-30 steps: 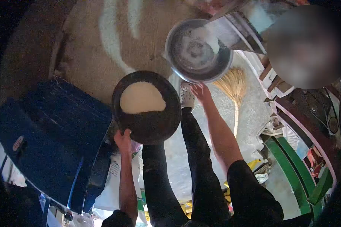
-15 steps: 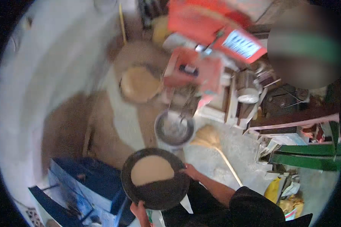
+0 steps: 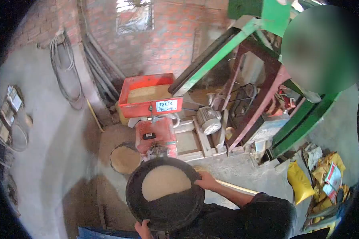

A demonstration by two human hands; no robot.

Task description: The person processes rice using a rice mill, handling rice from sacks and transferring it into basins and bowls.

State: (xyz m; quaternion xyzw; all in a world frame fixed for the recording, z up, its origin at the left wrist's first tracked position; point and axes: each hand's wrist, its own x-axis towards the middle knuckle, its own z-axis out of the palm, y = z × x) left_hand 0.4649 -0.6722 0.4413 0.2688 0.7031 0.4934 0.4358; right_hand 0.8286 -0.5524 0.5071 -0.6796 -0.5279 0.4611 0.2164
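A wide, round black basin (image 3: 167,213) is held out in front of my body. Pale grain (image 3: 165,183), looking like rice, lies heaped in its far half, while the near half shows bare dark bottom. My left hand (image 3: 143,229) grips the near-left rim, thumb over the edge. On the right rim, my right hand (image 3: 206,180) is closed with the fingers partly hidden under the basin. Beyond the far rim stands a red machine (image 3: 157,133), topped by a red hopper (image 3: 149,108) with grain in it. A round container of brownish material (image 3: 125,159) sits on the floor to the left.
An electric motor (image 3: 209,119) is mounted on a frame right of the red machine. Green beams (image 3: 217,53) slant overhead. Yellow sacks (image 3: 300,183) lie at the right. A broom handle (image 3: 237,186) extends past my right forearm. Hoses (image 3: 64,67) hang on the left wall.
My view has lifted toward the machine and brick wall. Both hands still hold the basin, now overlapping the machine's base. The grey bowl seen on the floor earlier is out of sight.
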